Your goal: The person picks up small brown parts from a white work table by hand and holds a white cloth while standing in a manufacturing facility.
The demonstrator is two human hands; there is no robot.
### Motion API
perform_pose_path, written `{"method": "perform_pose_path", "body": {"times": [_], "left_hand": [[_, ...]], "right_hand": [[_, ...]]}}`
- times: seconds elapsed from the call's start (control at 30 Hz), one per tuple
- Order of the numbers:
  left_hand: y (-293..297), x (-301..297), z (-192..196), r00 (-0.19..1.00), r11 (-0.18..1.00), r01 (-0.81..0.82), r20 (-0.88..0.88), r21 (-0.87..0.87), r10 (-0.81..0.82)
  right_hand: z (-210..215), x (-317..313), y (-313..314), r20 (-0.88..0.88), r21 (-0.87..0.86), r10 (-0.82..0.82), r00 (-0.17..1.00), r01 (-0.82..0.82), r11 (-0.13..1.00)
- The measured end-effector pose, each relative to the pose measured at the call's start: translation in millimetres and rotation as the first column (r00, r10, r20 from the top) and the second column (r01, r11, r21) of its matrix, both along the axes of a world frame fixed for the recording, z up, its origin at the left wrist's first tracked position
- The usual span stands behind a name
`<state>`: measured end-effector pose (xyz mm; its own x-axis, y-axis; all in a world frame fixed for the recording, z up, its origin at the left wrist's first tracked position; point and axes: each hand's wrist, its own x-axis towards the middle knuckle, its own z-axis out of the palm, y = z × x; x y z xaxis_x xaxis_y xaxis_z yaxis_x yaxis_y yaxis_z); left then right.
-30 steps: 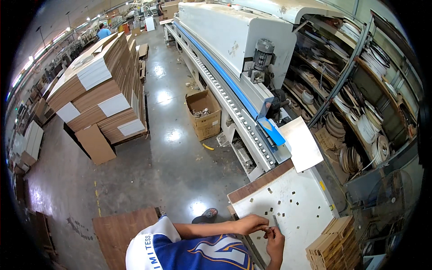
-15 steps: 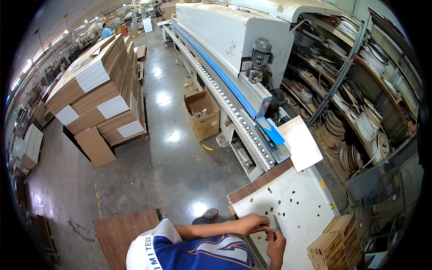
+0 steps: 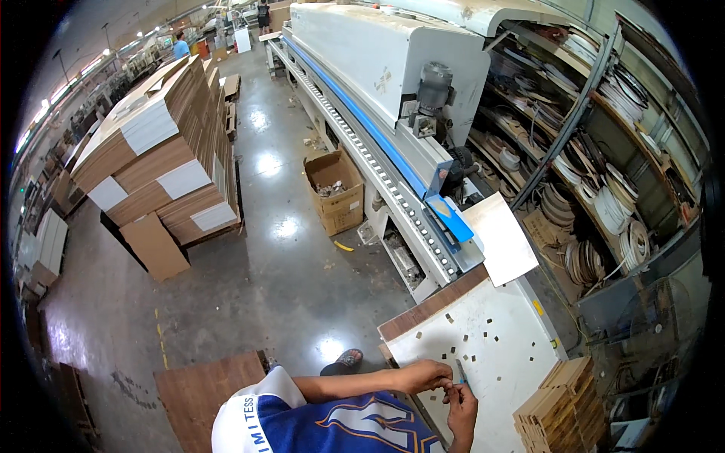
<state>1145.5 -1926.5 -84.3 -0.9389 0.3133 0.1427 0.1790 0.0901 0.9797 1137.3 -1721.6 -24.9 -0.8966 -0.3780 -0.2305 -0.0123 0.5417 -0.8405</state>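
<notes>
Over the white worktable (image 3: 502, 325), my two hands meet at its near left side. My right hand (image 3: 462, 414) is closed on a slim blue-and-grey tool (image 3: 461, 370), which looks like a utility knife and points away from me. Close by on the left, my left hand (image 3: 427, 376) has its fingers curled together against the tool. Whatever it pinches is too small and hidden to name. Small dark square chips (image 3: 466, 338) lie scattered across the white top beyond both hands.
A long white machine (image 3: 362, 57) with a blue rail runs ahead, a pale panel (image 3: 498, 238) at its near end. Stacked wooden strips (image 3: 559, 404) stand at right. Left are a cardboard box (image 3: 336, 204) and piled boards (image 3: 155, 162); rolls of banding (image 3: 612, 211) fill the right shelves.
The view has shifted slightly. My hands stay together with the tool in nearly the same place, the fingers moving only a little.
</notes>
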Motion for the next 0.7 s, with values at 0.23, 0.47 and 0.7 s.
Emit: {"method": "perform_pose_path", "body": {"times": [0.23, 0.47, 0.7], "left_hand": [[-6, 5, 5, 0.998, 0.998, -0.058, -0.03, 0.03, 0.059], [-13, 8, 5, 0.997, 0.998, -0.056, -0.047, 0.038, 0.058], [-16, 8, 0, 0.998, 0.999, -0.054, -0.041, -0.007, 0.054]], "right_hand": [[3, 3, -7, -0.06, 0.044, -0.029, 0.998, 0.031, 0.999], [-1, 4, -10, -0.118, 0.078, -0.025, 0.993, 0.034, 0.996], [-10, 3, -10, -0.177, 0.098, 0.033, 0.984, -0.016, 0.995]]}}
